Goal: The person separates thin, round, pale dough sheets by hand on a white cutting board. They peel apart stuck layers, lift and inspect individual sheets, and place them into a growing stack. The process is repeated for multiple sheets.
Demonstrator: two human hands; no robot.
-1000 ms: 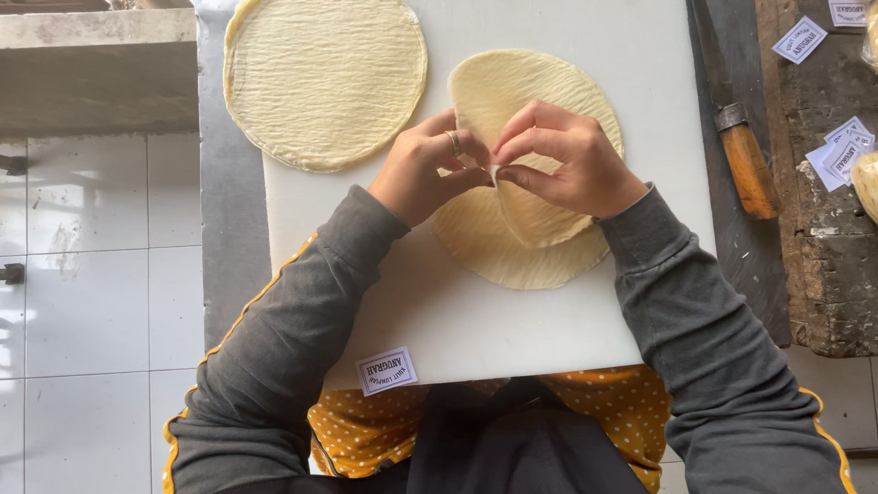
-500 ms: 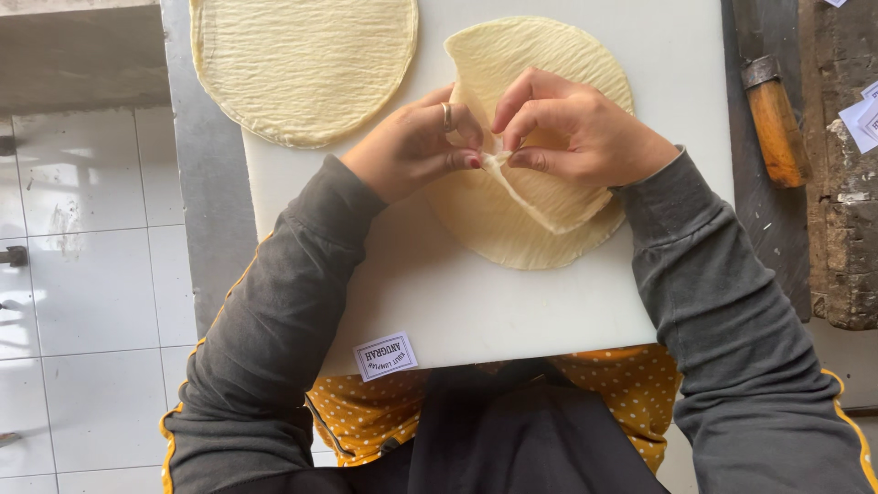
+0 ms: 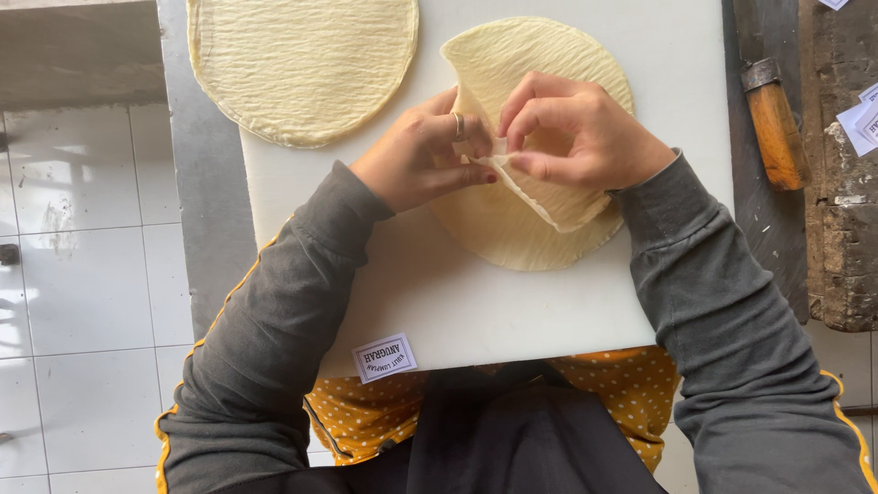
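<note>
A stack of thin, round, pale yellow wrapper sheets (image 3: 512, 233) lies on a white cutting board (image 3: 476, 302). My left hand (image 3: 421, 155), a ring on one finger, and my right hand (image 3: 576, 137) meet over the stack. Both pinch the edge of the top sheet (image 3: 512, 64), which is peeled up and folded over from the left side. A second round wrapper (image 3: 302, 64) lies flat at the board's top left, partly hanging over its edge.
A knife with an orange wooden handle (image 3: 776, 123) lies on the dark surface to the right of the board. A worn wooden block (image 3: 841, 229) with small white paper labels (image 3: 864, 119) stands at the far right. White floor tiles (image 3: 82, 274) lie on the left.
The view has drifted slightly, so the board sits lower and further left. My hands stay pinched on the top sheet, with the peeled flap lifted a bit more.
</note>
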